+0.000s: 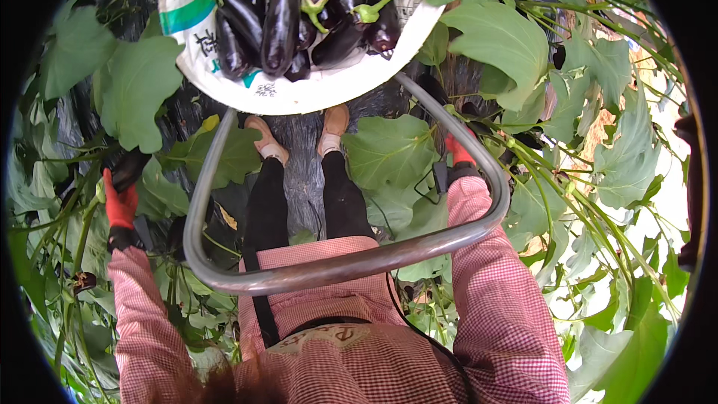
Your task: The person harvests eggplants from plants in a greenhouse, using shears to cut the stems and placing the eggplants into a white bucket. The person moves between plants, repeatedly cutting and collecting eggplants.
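My left hand (120,201), in a red glove, is at the lower end of a dark purple eggplant (131,169) among the plants on the left. One finger runs up along the eggplant's side; leaves cover part of its upper end. My right hand (461,148), also red-gloved, reaches into the foliage on the right. The metal handle (348,269) crosses in front of it, so its fingers are mostly hidden. Ahead of me, a white sack-lined container (291,98) holds several glossy eggplants (280,28) with green stems.
The handle's bent tube spans the space before my body. Broad eggplant leaves (137,90) and green stems (561,191) crowd both sides, some overhanging the container. Dark plastic sheeting (303,191) covers the ground around my feet (335,126). A thin cable (418,325) runs along my right side.
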Tool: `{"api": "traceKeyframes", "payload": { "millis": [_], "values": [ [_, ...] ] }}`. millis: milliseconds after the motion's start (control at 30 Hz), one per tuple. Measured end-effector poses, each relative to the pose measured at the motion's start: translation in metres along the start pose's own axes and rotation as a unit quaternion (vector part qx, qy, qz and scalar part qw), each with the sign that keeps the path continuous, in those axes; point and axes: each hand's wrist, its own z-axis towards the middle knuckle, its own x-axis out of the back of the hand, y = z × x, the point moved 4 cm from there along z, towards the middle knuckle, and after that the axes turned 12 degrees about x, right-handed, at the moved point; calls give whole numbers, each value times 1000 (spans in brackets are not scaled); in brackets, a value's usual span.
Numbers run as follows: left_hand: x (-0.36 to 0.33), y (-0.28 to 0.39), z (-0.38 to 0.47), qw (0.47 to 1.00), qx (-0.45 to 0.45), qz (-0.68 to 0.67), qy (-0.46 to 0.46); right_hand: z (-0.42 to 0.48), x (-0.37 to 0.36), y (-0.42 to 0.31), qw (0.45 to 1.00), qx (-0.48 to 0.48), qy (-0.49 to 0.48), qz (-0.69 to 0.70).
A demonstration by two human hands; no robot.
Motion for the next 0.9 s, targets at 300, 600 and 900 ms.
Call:
{"api": "traceKeyframes", "payload": {
  "millis": [300, 600, 900],
  "values": [
    [-222, 12, -278, 857, -184, 481, -19, 74, -50, -31, 912, 122, -95, -381],
    [-328, -48, -407, 663, -321, 668, -108, 122, -18, 37, 845, 66, -87, -524],
    [-356, -105, -421, 601, -484, 626, -112, 142, 2, 108, 941, -1, -184, 285]
  ]
}}
